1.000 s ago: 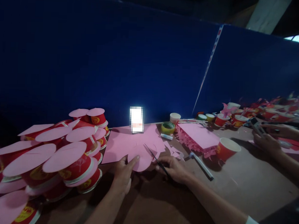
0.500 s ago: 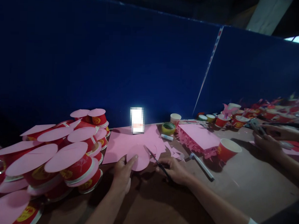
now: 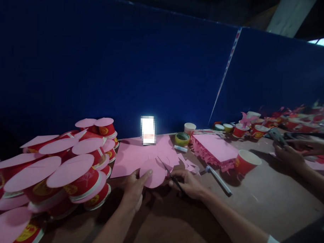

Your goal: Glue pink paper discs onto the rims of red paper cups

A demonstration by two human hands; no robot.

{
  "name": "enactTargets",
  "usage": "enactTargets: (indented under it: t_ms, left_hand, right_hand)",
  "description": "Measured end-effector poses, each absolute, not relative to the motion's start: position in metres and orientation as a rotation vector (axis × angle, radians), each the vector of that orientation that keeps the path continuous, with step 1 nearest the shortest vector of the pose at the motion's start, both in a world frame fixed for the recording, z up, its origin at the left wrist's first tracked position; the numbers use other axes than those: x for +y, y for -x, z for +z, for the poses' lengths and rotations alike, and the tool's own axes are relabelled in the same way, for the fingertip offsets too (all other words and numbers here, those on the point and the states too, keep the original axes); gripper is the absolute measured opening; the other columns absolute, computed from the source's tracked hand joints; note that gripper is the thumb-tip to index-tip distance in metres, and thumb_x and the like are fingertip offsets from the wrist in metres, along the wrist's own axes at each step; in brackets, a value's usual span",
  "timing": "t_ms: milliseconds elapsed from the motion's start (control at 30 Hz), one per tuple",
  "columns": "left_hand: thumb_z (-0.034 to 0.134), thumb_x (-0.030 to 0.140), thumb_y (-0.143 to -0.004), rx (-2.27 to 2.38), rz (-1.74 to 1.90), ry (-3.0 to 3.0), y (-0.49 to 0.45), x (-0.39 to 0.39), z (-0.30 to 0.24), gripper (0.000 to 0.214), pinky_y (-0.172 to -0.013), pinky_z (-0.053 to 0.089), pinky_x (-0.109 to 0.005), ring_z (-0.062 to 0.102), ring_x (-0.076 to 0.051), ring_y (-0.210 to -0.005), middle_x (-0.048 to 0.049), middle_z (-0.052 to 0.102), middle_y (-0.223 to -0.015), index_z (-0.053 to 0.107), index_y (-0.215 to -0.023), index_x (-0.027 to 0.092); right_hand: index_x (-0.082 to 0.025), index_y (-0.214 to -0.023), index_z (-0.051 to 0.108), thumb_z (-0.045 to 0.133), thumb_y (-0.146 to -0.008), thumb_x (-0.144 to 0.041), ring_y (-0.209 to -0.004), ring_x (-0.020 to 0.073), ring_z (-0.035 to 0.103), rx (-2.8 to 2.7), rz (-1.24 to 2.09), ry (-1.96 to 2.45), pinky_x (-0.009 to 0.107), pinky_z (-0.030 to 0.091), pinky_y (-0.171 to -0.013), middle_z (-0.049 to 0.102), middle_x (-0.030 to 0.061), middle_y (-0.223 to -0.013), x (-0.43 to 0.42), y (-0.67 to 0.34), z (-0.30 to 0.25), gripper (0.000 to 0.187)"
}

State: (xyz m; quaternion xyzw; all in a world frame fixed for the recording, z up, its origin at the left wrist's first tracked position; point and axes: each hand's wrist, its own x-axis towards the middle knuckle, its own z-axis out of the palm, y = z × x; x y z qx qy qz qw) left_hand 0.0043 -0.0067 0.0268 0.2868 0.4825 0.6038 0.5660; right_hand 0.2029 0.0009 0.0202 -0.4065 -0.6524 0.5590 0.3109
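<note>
A round pink paper disc (image 3: 155,175) is pinched at its left edge by my left hand (image 3: 135,186), thumb on top. My right hand (image 3: 187,183) is closed round a pair of dark scissors (image 3: 173,175), whose blades point up and left across the disc's upper right edge. Beneath and beyond the disc lies a large pink paper sheet (image 3: 131,154). Small pink offcuts (image 3: 188,164) lie to the right of the sheet. Whether the blades are parted is hard to make out.
Red paper cups topped with pink discs (image 3: 70,169) are stacked at left. A lit phone screen (image 3: 148,130), tape roll (image 3: 182,139), fringed pink paper stack (image 3: 215,148), marker (image 3: 218,181) and red cup (image 3: 247,163) stand beyond. At right, another person's hand (image 3: 290,156) holds something grey.
My left hand and the pink disc have shifted slightly to the right, bringing the disc closer to my right hand. The scissors have barely moved.
</note>
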Motion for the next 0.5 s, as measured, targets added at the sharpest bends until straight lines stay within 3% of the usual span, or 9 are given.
enactTargets:
  t_ms: [267, 500]
  left_hand:
    - [0.081, 0.029, -0.053, 1.141, 1.390, -0.685, -0.0067, -0.0103, 0.0317, 0.044, -0.069, 0.051, -0.029, 0.066, -0.018, -0.070, -0.0080, 0.072, -0.077, 0.065, -0.089, 0.009]
    - [0.082, 0.031, -0.050, 1.154, 1.376, -0.678, -0.0058, -0.0103, 0.0327, 0.046, -0.070, 0.050, -0.030, 0.065, -0.018, -0.070, -0.0075, 0.072, -0.075, 0.066, -0.087, 0.009]
  right_hand:
    - [-0.015, -0.092, 0.066, 0.067, -0.075, -0.046, -0.054, 0.0089, 0.049, -1.737, 1.470, 1.032, 0.020, 0.040, -0.050, 0.059, -0.0005, -0.069, 0.0002, -0.2018, 0.0273, 0.035]
    - [-0.015, -0.098, 0.067, 0.067, -0.075, -0.045, -0.057, 0.0098, 0.050, -1.735, 1.466, 1.053, 0.020, 0.041, -0.050, 0.059, 0.0003, -0.071, 0.0011, -0.2035, 0.0255, 0.038]
